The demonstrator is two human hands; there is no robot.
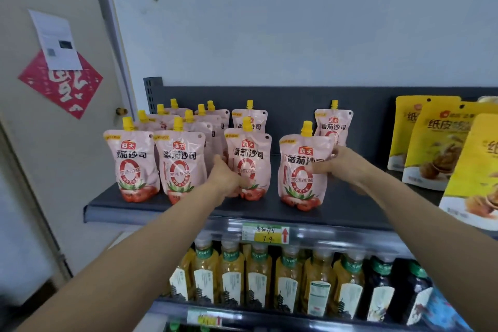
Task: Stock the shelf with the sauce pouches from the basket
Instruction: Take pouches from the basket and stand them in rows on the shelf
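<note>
At the far left a door (54, 156) carries a red paper (67, 91) with a white notice (56, 40) stuck over its top corner.

The dark shelf (161, 207) holds pink pouches (136, 167) with yellow caps, all upright. They crowd its left end several rows deep, with two side by side at the front.

Next along the front row, the left hand (226, 178) grips the third pouch (250, 153) low on its left edge. The fingers curl onto the lower front, though blur hides how they lie. This pouch stands on the shelf, with another just behind it.

After a gap stands the fourth pouch (299, 180), near the front of the shelf. The right hand (341, 167) clamps its right edge, thumb across the front. One more pouch (334, 124) stands behind it, near the back panel.

The two hands are apart, each on its own pouch.

Further right, yellow bags (436, 143) stand overlapping on the same shelf. Under the shelf lip sits a price tag (265, 233), and below it a row of bottles (258, 277), yellow ones to the left and dark ones to the right.
</note>
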